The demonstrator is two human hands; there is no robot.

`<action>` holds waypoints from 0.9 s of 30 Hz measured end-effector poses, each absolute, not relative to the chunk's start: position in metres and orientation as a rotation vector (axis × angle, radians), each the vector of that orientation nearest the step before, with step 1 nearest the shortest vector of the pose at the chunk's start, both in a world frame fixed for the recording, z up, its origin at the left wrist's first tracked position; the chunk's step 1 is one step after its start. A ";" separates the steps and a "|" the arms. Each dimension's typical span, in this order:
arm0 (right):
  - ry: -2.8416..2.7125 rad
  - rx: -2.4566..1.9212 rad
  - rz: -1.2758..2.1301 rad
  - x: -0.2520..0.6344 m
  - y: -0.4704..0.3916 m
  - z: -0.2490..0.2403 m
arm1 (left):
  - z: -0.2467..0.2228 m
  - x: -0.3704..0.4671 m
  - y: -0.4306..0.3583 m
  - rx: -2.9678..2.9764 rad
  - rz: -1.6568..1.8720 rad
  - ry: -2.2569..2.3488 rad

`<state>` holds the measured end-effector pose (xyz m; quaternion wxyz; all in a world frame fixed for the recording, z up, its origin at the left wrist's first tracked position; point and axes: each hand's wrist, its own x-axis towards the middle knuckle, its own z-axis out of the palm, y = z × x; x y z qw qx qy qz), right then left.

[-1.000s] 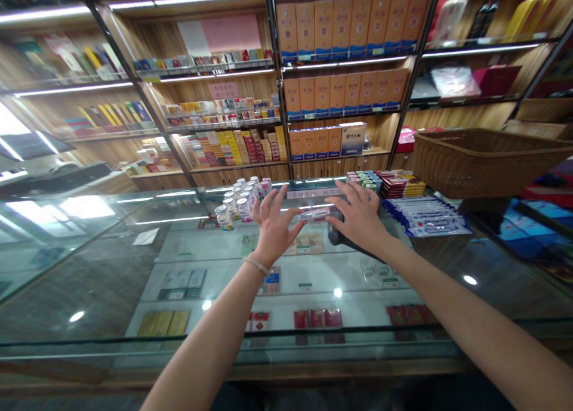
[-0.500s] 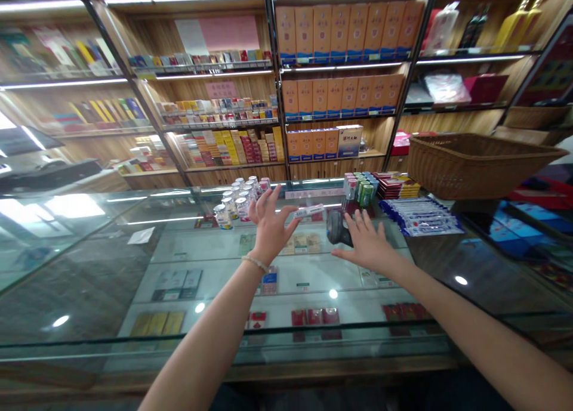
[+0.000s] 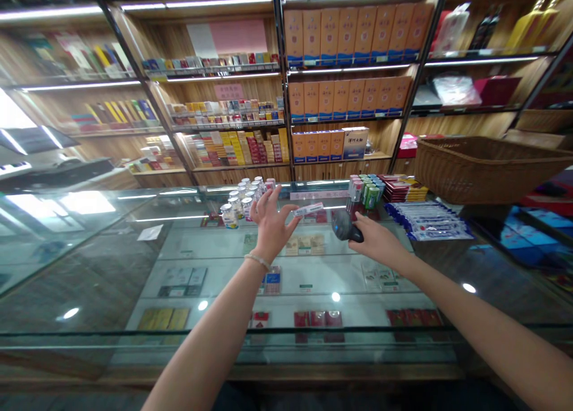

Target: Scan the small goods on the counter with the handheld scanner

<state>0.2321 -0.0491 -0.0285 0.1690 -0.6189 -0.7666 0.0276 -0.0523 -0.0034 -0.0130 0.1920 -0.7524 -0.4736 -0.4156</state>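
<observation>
My left hand [image 3: 271, 226] is raised over the glass counter, its thumb and a finger pinching one end of a small, narrow whitish pack [image 3: 308, 210]. A barcode-like pattern shows on the pack, though its print is too small to read. To its right, my right hand [image 3: 378, 241] is wrapped round the handle of a dark handheld barcode scanner [image 3: 342, 226]. A blue light glows on the scanner's head, which is close to the pack but apart from it. Behind my left hand, several small white-capped bottles [image 3: 230, 216] stand in rows on the counter.
On the glass counter [image 3: 268, 306], small rolls [image 3: 370, 195] and blue-white packets [image 3: 425, 221] lie at the right. A wicker basket [image 3: 483, 172] stands beyond them. Cigarette packs [image 3: 317, 319] show under the glass. Shelves with orange boxes [image 3: 331, 38] line the back wall.
My right hand has closed round the scanner's handle; before, its fingers were spread beside it. The scanner's blue light now shows. My left hand still pinches the pack.
</observation>
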 end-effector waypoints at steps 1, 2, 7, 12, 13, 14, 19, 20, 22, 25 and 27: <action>-2.137 -1.740 0.072 0.233 -0.050 -0.025 | -0.013 -0.053 -0.003 -2.101 -1.168 -1.337; -2.095 -1.723 0.065 0.234 -0.050 -0.021 | -0.014 -0.054 -0.002 -2.091 -1.170 -1.345; -2.021 -1.682 0.111 0.230 -0.054 0.008 | -0.014 -0.058 0.002 -2.046 -1.173 -1.391; -2.066 -1.593 0.415 0.217 -0.056 0.020 | -0.016 -0.059 0.004 -2.028 -1.176 -1.404; -2.062 -1.557 0.459 0.214 -0.058 0.017 | -0.017 -0.059 0.005 -2.028 -1.178 -1.405; -2.059 -1.518 0.490 0.211 -0.060 0.014 | -0.017 -0.059 0.005 -2.028 -1.180 -1.408; -2.049 -1.467 0.502 0.199 -0.080 0.001 | -0.019 -0.059 0.005 -2.032 -1.170 -1.401; -2.043 -1.474 0.511 0.197 -0.083 0.001 | -0.019 -0.058 0.004 -2.032 -1.164 -1.395; -2.038 -1.482 0.527 0.195 -0.088 0.003 | -0.019 -0.057 0.003 -2.028 -1.158 -1.382; -2.044 -1.495 0.542 0.193 -0.090 0.007 | -0.019 -0.056 0.002 -2.018 -1.161 -1.377; -2.044 -1.513 0.545 0.193 -0.091 0.008 | -0.019 -0.055 0.002 -2.019 -1.157 -1.380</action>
